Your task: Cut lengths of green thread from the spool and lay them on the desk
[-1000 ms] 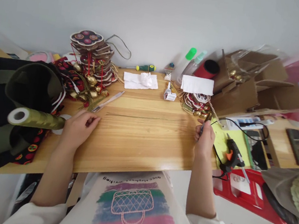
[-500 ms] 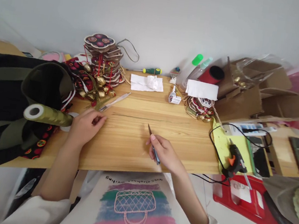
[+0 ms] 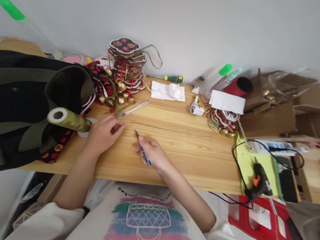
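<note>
My left hand rests on the table with its fingers curled, thumb and forefinger together; whatever they may hold is too small or hidden to make out. Beside it lie a clear pen and an olive ribbon roll. My right hand is closed around a slim, pointed tool with a dark tip and blue-grey body, perhaps snips or tweezers. Its tip points away and to the left, toward my left hand. A thin thread-like line runs across the wood beyond both hands.
Left are a black bag and stacked flower-shaped ornaments with gold bells. Along the back lie a screwdriver, tissue and a small glue bottle. Right stand cardboard boxes and a corded glue gun.
My right hand has moved left with the pointed tool, closer to my left hand. The view has shifted, so the table things appear further right; my left hand stays beside the pen.
</note>
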The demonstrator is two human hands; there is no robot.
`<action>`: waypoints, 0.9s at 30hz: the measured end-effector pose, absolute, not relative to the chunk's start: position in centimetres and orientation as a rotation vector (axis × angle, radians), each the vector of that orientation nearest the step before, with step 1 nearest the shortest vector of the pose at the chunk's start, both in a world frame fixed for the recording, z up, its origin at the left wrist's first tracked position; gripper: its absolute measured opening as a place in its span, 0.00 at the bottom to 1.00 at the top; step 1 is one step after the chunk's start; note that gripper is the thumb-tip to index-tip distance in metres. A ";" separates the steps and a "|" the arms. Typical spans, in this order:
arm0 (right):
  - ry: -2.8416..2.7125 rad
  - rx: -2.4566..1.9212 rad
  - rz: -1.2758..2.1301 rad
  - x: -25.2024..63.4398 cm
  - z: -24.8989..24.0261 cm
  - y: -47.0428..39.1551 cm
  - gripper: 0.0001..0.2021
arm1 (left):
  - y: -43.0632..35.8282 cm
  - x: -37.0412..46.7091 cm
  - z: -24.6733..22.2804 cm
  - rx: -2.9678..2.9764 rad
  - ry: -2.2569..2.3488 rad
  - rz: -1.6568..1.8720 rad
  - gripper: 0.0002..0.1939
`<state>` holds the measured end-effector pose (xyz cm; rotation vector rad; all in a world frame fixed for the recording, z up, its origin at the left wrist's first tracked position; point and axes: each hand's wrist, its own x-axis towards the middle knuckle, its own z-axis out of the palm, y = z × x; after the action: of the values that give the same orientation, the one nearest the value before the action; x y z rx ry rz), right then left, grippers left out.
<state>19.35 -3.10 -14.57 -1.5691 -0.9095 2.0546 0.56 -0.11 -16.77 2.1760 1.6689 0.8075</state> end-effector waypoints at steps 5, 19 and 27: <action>-0.840 -1.568 2.099 17.9 -14.1 -2.6 0.24 | -0.1 0.5 -16.7 2.152 1.672 0.795 0.11; -0.593 -1.628 2.072 16.1 -12.8 -1.4 0.20 | -0.1 0.3 -16.9 2.150 1.642 0.816 0.11; -0.619 -1.644 2.067 16.1 -12.6 -1.2 0.22 | -0.1 0.4 -16.8 2.154 1.654 0.796 0.11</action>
<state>16.07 -1.24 -12.64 -1.6439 -0.6195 2.0670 0.42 -0.13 -16.83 2.1542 1.6537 0.7957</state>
